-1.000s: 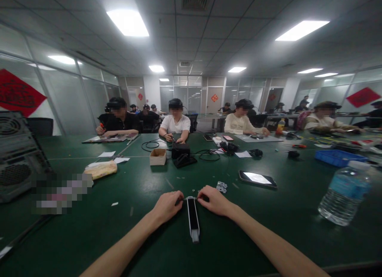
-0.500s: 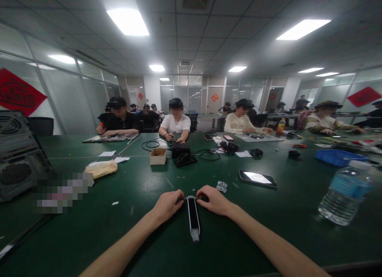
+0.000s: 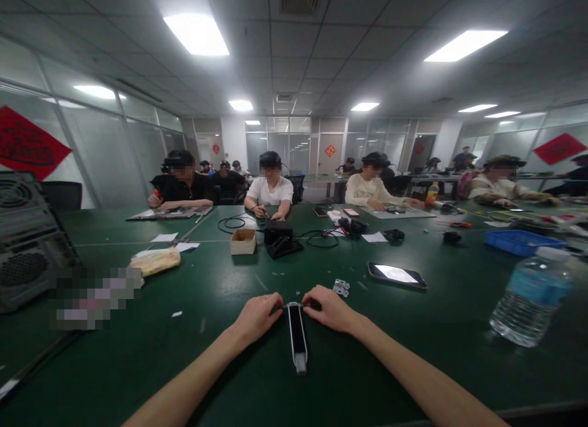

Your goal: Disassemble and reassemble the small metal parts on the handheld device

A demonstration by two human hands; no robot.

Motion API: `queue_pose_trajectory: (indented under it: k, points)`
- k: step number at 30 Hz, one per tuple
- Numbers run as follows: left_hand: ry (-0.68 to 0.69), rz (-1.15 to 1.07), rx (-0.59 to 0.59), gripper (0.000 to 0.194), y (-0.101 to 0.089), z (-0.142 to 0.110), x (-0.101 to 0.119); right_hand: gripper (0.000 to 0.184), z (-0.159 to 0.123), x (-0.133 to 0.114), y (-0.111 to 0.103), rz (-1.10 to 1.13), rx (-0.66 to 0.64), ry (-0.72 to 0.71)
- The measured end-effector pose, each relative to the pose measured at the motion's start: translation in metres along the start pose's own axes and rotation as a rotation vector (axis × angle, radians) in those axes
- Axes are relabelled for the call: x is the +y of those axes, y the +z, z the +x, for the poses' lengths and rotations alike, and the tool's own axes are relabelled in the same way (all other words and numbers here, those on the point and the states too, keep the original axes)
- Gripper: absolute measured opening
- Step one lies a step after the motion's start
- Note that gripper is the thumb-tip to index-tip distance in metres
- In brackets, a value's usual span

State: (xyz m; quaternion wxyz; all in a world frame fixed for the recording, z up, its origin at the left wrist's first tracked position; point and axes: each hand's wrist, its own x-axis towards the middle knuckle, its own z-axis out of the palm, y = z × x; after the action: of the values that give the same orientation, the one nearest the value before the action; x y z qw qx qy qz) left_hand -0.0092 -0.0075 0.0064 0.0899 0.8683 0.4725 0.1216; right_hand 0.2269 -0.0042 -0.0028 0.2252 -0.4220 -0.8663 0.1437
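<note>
Black-and-white plastic strip [image 3: 297, 336] is touched at its far end by two bare hands on a green worktop [image 3: 138, 359], in a large open workroom. The strip is laid flat near the worktop's near edge, pointing away from the wearer, with a pale tip at its near end. The left hand [image 3: 257, 320] is placed on the strip's left and the right hand [image 3: 329, 309] on its right. The fingers [image 3: 278, 301] of both hands are curled inward against the strip, but whether it is gripped cannot be told from this view.

Work appears unfinished, as loose parts are left lying apart from the strip. One tiny metal fastener [image 3: 297, 293] is seen just beyond it, and one small cluster of metal plates [image 3: 340, 287] lies to the far right, the plates too small to be counted.

Also on the worktop are one smartphone [image 3: 397, 275], one water bottle [image 3: 531, 297] at right, one blue plastic tray [image 3: 519, 243] and one cardboard box [image 3: 243, 241]. A computer case [image 3: 27, 243] is set at left. Four co-workers [image 3: 270, 193] are seated along the far side, and two red diamond banners [image 3: 32, 142] are hung on the glass walls, one at each side.
</note>
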Motion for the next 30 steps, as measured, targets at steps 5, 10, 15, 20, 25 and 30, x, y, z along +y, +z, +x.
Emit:
queue_pose_trajectory:
  k: [5,10,15,20,25,30]
  points:
    - [0.013,-0.01,0.003,0.014,-0.0012,-0.0004,0.0007,0.016,-0.0004,-0.0007,0.0004,0.01,-0.01,0.014]
    - [0.01,-0.027,-0.004,0.015,-0.0009,-0.0004,0.0003,0.016,-0.0004,-0.0038,0.0008,0.018,-0.002,0.015]
    - [-0.006,-0.048,-0.011,0.014,-0.0033,-0.0013,0.0022,0.015,-0.0005,-0.0073,0.0001,0.011,0.005,0.021]
    - [0.015,-0.043,-0.007,0.014,-0.002,-0.0006,0.0002,0.014,0.0005,-0.0047,0.0029,0.001,0.025,0.001]
    - [0.017,-0.022,0.015,0.013,0.0035,0.0012,-0.0036,0.013,0.0011,-0.0012,0.0064,-0.022,0.051,-0.025]
    - [0.01,-0.038,0.016,0.014,0.0026,0.0009,-0.0034,0.014,0.0008,0.0002,0.0061,-0.002,0.032,-0.021]
